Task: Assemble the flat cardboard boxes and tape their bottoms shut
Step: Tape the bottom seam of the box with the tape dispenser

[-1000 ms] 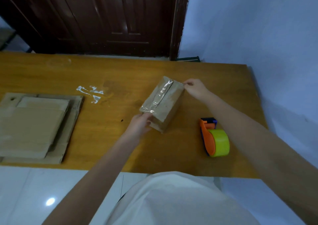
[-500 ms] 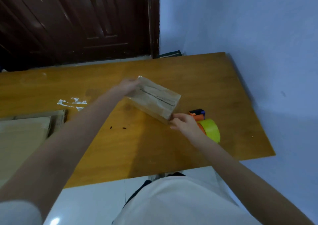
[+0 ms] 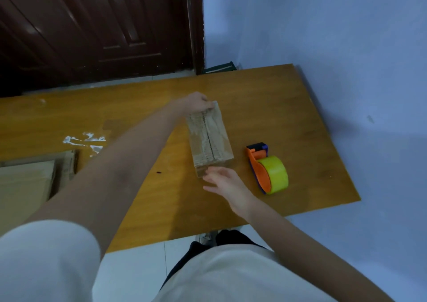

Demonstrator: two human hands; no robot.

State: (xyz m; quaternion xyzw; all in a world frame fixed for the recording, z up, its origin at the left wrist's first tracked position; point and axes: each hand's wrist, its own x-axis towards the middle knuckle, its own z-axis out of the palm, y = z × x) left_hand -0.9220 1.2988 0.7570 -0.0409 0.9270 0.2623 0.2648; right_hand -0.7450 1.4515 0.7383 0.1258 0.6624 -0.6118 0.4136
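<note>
Head cam looks down on a wooden surface whose right edge runs along a blue wall, with the near edge just in front of the person's white shirt. Bare wood lies between the box and the near edge, and there's more bare wood behind it up to the far edge by the dark door. The taped cardboard box sits about mid-surface, long axis running roughly away from the person and tilted a bit, taped seam facing up along its length. Left hand is at the far end, fingers curled over that end and gripping it. Right hand is at the near end with fingers spread and mostly straight, fingertips touching the near end face, not clamped around anything. So the box sits between both hands, one at each short end. Just to the box's right lies the tape dispenser, orange with a yellow roll, near but not touching. Off to the left edge is a stack of flat cardboard, with some scraps of clear tape stuck on the wood beside it.
</note>
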